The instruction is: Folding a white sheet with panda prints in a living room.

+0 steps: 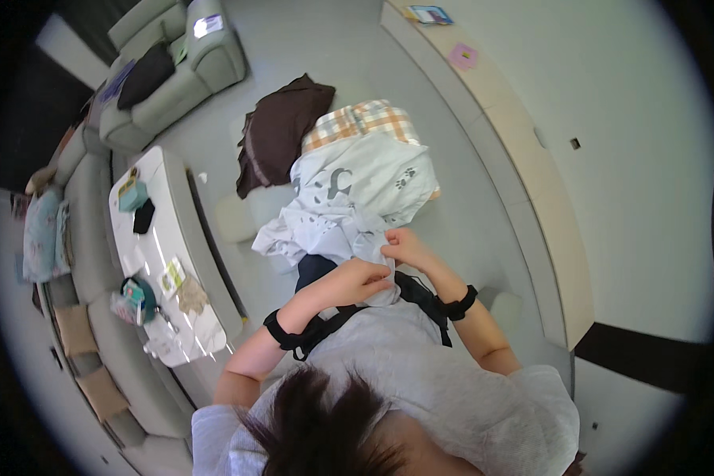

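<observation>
A white cloth with grey prints and paw marks [365, 170] lies in front of me, smooth at its far end and bunched up toward my lap. My left hand [365, 279] is closed on the gathered near part, its fingers bent against the fabric. Just beyond and to the right, my right hand [403, 247] pinches an edge of the same cloth. Under the far end of the cloth shows an orange-and-white plaid fabric piece [365, 119]. To its left lies a dark brown cloth [285, 127], crumpled at its edges. What the bunched folds contain is hidden.
At left stands a white coffee table [206, 329] with a teal tissue box [132, 195] and small items on it. Grey sofas [91, 214] line the left side. A long low cabinet [523, 170] runs along the right wall.
</observation>
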`<state>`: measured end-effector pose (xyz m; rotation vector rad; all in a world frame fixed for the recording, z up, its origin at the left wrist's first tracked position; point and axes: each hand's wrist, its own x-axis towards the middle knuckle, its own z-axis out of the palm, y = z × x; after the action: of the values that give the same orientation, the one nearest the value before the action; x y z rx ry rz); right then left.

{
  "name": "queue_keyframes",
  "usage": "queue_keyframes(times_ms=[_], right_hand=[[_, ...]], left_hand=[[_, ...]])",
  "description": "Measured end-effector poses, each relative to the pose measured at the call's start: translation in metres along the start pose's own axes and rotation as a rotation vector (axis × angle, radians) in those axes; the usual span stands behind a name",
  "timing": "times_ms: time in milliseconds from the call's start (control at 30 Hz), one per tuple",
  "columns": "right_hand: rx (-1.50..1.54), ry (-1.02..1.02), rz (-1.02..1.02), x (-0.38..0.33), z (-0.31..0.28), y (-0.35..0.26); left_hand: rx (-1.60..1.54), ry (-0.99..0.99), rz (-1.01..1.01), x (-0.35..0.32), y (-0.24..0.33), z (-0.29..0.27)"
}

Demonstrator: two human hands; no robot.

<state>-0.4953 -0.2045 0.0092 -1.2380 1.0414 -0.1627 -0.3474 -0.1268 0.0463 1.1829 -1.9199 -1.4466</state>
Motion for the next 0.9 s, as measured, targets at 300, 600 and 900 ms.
queue_keyframes(times_ms=[300, 600, 900], right_hand=[[-0.439, -0.136, 0.168, 0.050, -0.002, 0.041], [0.016, -0.217, -0.149, 0.040, 0.007, 0.013], [-0.080, -0.200, -0.284, 0.011, 0.022, -0.019]], left_hand=[[-0.058, -0.027, -0.136, -0.034, 0.000, -0.009], [-0.534, 0.157, -0.524, -0.034, -0.040, -0.007], [-0.628, 0.343, -0.381, -0.030, -0.050, -0.010]])
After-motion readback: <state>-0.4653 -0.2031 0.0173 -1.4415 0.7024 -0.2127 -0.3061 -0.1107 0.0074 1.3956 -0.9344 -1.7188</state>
